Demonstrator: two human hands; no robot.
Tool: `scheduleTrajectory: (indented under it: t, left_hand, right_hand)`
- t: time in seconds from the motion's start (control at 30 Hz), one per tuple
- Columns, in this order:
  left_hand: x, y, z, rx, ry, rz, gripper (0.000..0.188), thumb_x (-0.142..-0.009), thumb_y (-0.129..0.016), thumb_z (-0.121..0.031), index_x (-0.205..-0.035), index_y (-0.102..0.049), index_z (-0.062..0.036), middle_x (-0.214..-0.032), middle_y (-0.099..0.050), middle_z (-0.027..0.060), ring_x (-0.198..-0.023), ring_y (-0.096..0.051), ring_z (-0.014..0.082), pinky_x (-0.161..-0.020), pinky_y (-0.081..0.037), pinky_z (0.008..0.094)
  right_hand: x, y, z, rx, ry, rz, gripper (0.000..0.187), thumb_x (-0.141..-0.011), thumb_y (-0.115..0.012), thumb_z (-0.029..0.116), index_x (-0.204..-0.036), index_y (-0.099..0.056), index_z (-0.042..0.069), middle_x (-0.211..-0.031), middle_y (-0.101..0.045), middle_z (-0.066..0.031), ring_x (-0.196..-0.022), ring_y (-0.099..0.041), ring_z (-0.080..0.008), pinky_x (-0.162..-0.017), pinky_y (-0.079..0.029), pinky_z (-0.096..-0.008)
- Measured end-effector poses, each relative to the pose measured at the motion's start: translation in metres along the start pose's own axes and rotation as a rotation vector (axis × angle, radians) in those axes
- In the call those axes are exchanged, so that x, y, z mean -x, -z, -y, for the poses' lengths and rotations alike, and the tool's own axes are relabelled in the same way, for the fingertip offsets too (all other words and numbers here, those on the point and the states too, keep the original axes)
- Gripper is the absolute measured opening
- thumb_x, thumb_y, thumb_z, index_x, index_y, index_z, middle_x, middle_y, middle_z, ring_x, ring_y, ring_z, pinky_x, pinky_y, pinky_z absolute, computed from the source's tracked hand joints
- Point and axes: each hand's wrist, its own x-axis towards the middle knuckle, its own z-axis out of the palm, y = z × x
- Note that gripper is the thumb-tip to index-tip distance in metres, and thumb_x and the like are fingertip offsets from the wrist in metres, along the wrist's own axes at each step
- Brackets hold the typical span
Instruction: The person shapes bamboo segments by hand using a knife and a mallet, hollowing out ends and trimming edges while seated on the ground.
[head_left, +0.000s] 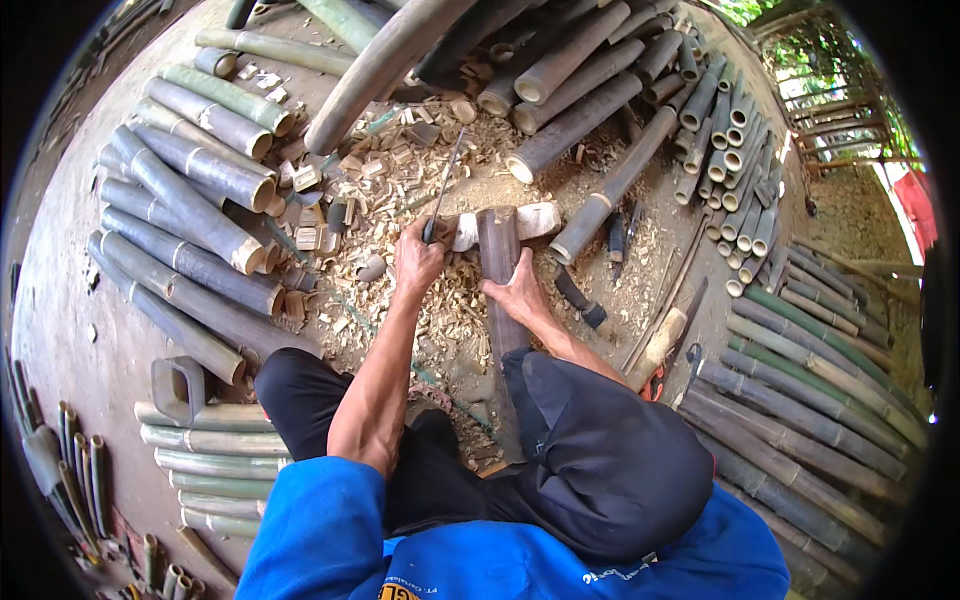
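Note:
My left hand is closed round the dark handle of a tool with a long thin blade, which points up and away from me. Whether it is a knife or a saw I cannot make out. A dark bamboo tube runs from between my legs across a pale, short wooden block. My right hand grips this tube from its right side, just on the near side of the block. The blade stands to the left of the tube, apart from it.
Wood shavings and chips cover the ground ahead. Bamboo tubes lie in rows at the left and right, with a stack at the far right. A thick pole slants in from above. Orange-handled shears lie by my right knee.

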Motion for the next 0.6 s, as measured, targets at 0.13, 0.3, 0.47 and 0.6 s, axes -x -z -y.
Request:
scheduleTrajectory:
  t: [0.13, 0.3, 0.47, 0.6]
  left_hand:
    - [-0.011, -0.003, 0.022, 0.375, -0.072, -0.154, 0.021, -0.082, -0.069, -0.001, -0.103, -0.069, -0.0037, -0.09, -0.072, 0.0078, -0.081, -0.065, 0.0188, -0.075, -0.053, 0.0324]
    - [0.006, 0.011, 0.001, 0.142, -0.015, -0.192, 0.015, -0.087, -0.064, -0.006, -0.101, -0.07, -0.0039, -0.086, -0.071, 0.0058, -0.081, -0.064, 0.0143, -0.073, -0.051, 0.0311]
    - [0.013, 0.046, 0.011, -0.201, -0.053, -0.307, 0.02, -0.086, -0.059, 0.001, -0.103, -0.069, -0.0058, -0.088, -0.07, 0.0089, -0.079, -0.064, 0.0201, -0.072, -0.052, 0.0343]
    - [0.028, 0.046, 0.017, 0.103, -0.044, -0.208, 0.017, -0.087, -0.057, 0.004, -0.101, -0.065, -0.0018, -0.083, -0.067, 0.0052, -0.07, -0.061, 0.0122, -0.063, -0.052, 0.0299]
  right_hand:
    - [-0.009, -0.004, -0.009, 0.011, 0.016, -0.037, 0.11, -0.071, -0.08, 0.043, -0.146, -0.021, -0.013, -0.12, -0.06, -0.0379, -0.108, -0.063, -0.0488, -0.093, -0.051, -0.0512]
    - [-0.011, -0.021, -0.027, -0.062, 0.056, -0.028, 0.101, -0.071, -0.079, 0.045, -0.139, -0.029, -0.009, -0.114, -0.062, -0.0355, -0.101, -0.065, -0.0484, -0.087, -0.053, -0.0528]
    - [0.001, 0.007, 0.012, -0.178, 0.128, 0.02, 0.083, -0.08, -0.076, 0.043, -0.134, -0.036, -0.006, -0.11, -0.063, -0.032, -0.096, -0.066, -0.0451, -0.082, -0.054, -0.0491]
    - [-0.062, 0.059, -0.035, 0.1, 0.305, -0.087, 0.05, -0.094, -0.063, 0.024, -0.136, -0.048, 0.001, -0.132, -0.056, -0.0237, -0.116, -0.06, -0.0396, -0.097, -0.05, -0.0499]
